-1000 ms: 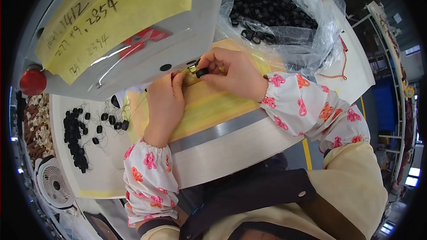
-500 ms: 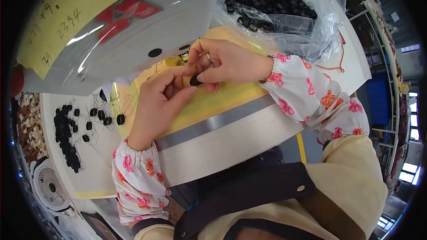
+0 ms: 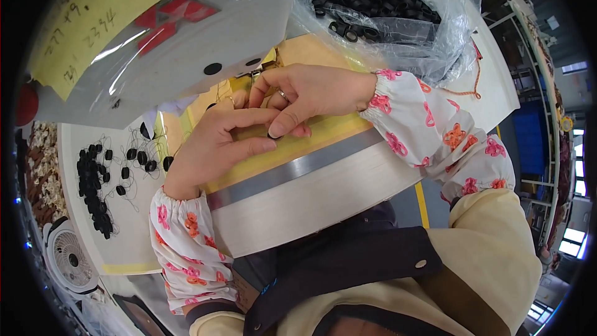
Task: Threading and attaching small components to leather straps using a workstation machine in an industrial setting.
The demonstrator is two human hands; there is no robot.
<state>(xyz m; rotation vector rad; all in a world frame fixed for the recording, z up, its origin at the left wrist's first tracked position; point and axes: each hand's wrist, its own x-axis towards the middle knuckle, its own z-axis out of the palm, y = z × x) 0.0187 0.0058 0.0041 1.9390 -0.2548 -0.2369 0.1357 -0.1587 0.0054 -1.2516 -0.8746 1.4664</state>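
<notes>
Nearest to me, I see the dark collar and cream jacket at the bottom of the view, and the two floral sleeve covers [image 3: 186,255] coming up from it. Just beyond lies the pale bench edge with its grey metal strip [image 3: 298,171], and past that the yellow pad [image 3: 329,134] on which both hands work.

My left hand [image 3: 214,146] lies on the pad with thumb and forefinger stretched toward the right hand. My right hand [image 3: 305,96] meets it fingertip to fingertip, and between the tips I see a small black bead [image 3: 274,133], pinched from both sides. So both hands are closed on that one bead, low over the pad near the metal strip.

Compared with half a second ago, the pinch point has moved down and toward me; the bead was then higher, near the machine's foot. A second ago both hands were pressed right up under the grey machine head [image 3: 174,43].

Farther left, on the white table [image 3: 134,236], loose black beads with thin threads [image 3: 112,168] lie scattered, well apart from the hands. A small white fan [image 3: 69,260] sits at the left edge. Farthest off, behind the right hand, a clear plastic bag [image 3: 398,31] holds a heap of black parts.
</notes>
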